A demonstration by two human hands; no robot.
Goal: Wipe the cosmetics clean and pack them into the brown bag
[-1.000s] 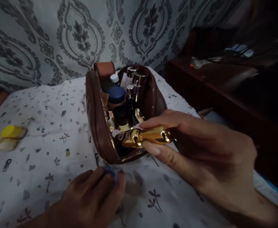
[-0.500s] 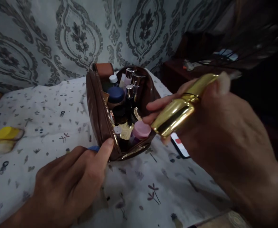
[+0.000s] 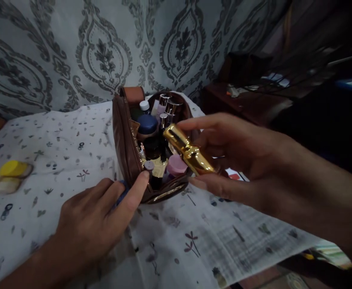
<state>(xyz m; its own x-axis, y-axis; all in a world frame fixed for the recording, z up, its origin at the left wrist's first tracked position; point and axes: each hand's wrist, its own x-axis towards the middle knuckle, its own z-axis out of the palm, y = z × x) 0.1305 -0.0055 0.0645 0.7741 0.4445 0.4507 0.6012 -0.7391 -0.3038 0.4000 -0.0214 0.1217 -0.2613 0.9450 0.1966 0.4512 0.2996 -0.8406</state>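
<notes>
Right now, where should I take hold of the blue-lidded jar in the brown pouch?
Grip the jar by its round blue lid, from straight above. It stands upright in the brown pouch, whose wall and other bottles crowd its sides, so likely only the top is free.

Gold bottle (image 3: 188, 150) in right hand (image 3: 239, 156) over open brown pouch (image 3: 126, 140)

No text, brand, number or sign is legible. The gold tube (image 3: 188, 150) over the brown pouch (image 3: 124, 140) shows no readable label; the bottles (image 3: 147, 124) inside that pouch are too dim.
</notes>
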